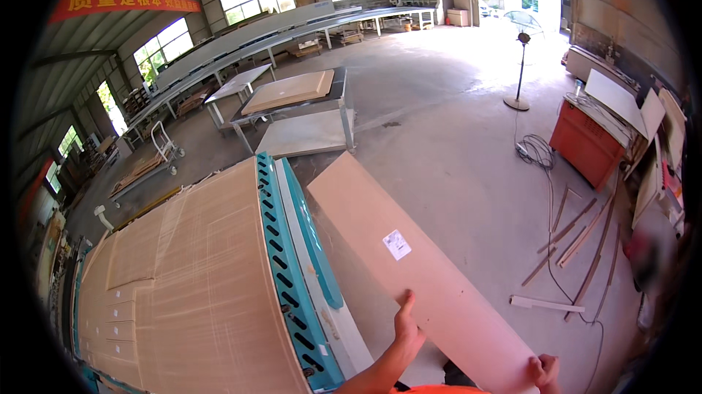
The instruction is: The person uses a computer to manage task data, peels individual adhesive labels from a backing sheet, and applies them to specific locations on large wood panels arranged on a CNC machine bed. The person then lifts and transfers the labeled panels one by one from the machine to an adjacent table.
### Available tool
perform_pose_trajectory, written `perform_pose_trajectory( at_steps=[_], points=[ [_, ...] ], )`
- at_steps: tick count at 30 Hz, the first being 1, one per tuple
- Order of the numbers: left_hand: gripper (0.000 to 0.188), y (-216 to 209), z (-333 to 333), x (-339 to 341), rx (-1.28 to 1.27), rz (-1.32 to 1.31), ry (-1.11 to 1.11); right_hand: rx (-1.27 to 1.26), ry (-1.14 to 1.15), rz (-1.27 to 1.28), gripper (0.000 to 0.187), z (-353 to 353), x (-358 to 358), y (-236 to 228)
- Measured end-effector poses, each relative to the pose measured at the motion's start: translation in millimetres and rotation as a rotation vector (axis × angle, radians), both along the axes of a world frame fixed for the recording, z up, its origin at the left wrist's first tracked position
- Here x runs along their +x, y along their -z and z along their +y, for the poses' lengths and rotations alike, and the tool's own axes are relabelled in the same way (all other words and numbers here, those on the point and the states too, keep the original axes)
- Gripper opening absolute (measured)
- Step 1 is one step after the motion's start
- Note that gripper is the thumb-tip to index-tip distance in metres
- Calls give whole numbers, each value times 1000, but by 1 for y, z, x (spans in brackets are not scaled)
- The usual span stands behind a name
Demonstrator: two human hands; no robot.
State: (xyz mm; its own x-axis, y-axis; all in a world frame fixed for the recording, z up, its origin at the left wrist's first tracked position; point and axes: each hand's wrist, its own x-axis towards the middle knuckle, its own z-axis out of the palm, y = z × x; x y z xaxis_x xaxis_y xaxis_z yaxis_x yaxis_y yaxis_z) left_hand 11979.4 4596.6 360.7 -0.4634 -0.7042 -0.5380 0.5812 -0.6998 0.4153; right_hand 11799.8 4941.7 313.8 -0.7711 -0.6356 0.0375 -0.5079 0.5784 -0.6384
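Observation:
A long, pale brown wooden board (439, 277) slants across the space in front of me, its far end pointing up and to the left. Stuck on its face is a white printed label (396, 245). My left hand (408, 327) grips the board's left edge, with the thumb on top and the other fingers hidden beneath. At the near right end, my right hand (543, 372) is closed around the board's edge. To the left lies a machine bed (197, 262) covered by a large brown sheet with cut lines, where several small labelled pieces (115, 330) sit.
A teal slotted rail (281, 270) edges the machine bed beside the board. Beyond stands a metal table (340, 94) with stacked panels (289, 93). Rightward are a standing fan (521, 65), a red cabinet (589, 142), coiled cable (536, 153) and loose wood strips (578, 237) on the floor.

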Motion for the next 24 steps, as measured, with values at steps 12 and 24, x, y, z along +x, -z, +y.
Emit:
perform_pose_trajectory(
  at_steps=[12,24],
  points=[
    [33,70,-130,-211,-64,-30,-46,13,-339,-210,44,-204,-303,40],
    [31,53,-419,-420,-175,-68,361,130,-251,-280,35,-432,-525,103]
  ],
)
